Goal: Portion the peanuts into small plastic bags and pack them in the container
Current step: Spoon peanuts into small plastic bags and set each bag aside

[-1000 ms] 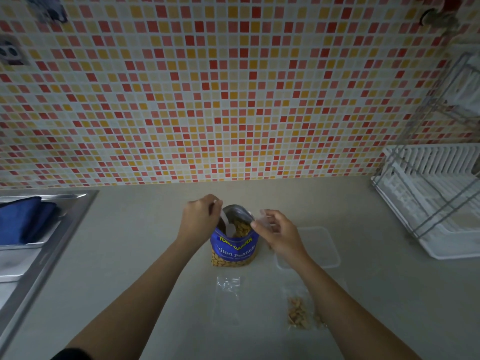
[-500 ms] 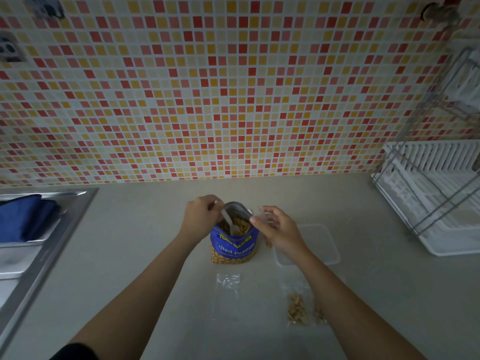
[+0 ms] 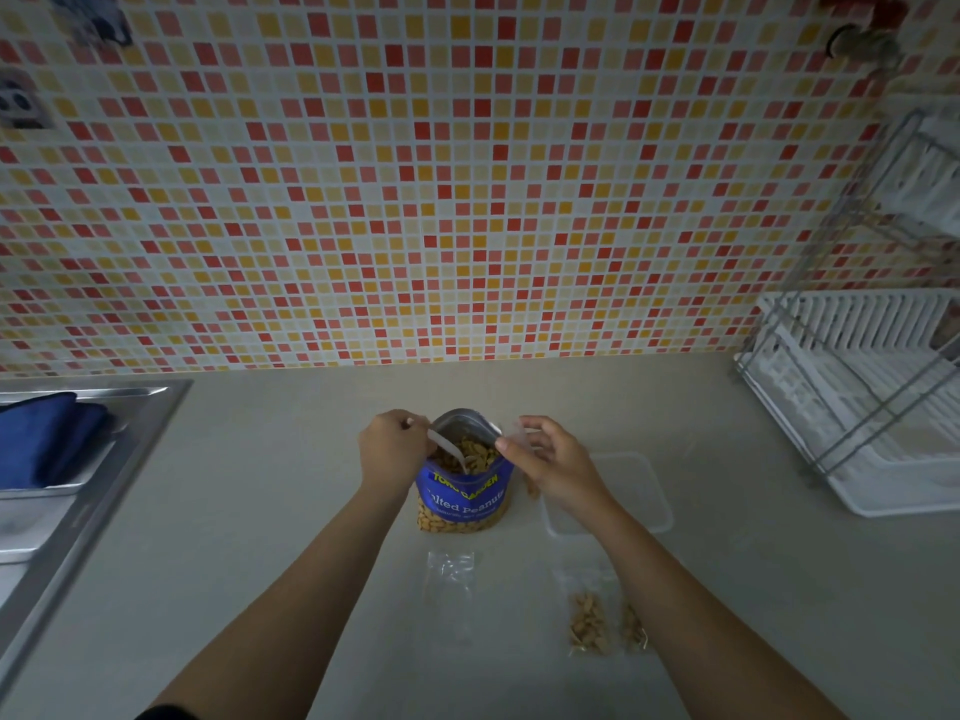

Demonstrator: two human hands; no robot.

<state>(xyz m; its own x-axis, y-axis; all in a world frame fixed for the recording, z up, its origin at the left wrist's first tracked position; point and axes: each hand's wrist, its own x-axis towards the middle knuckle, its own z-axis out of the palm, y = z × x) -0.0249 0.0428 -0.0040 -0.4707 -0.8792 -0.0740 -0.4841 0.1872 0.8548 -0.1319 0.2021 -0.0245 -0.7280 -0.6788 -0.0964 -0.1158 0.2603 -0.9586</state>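
The left hand (image 3: 395,449) has its fingers (image 3: 404,423) curled round a white plastic spoon (image 3: 448,450). Its bowl has pushed slightly deeper among the nuts this past second, so I'd say a scoop is loading. The right hand (image 3: 556,465) pinches a thin clear small bag (image 3: 522,433) just beside the mouth of the peanut pouch (image 3: 462,504), which is glossy blue, foil-lined and upright. A filled bag (image 3: 589,621) lies flat near the see-through container (image 3: 639,491).
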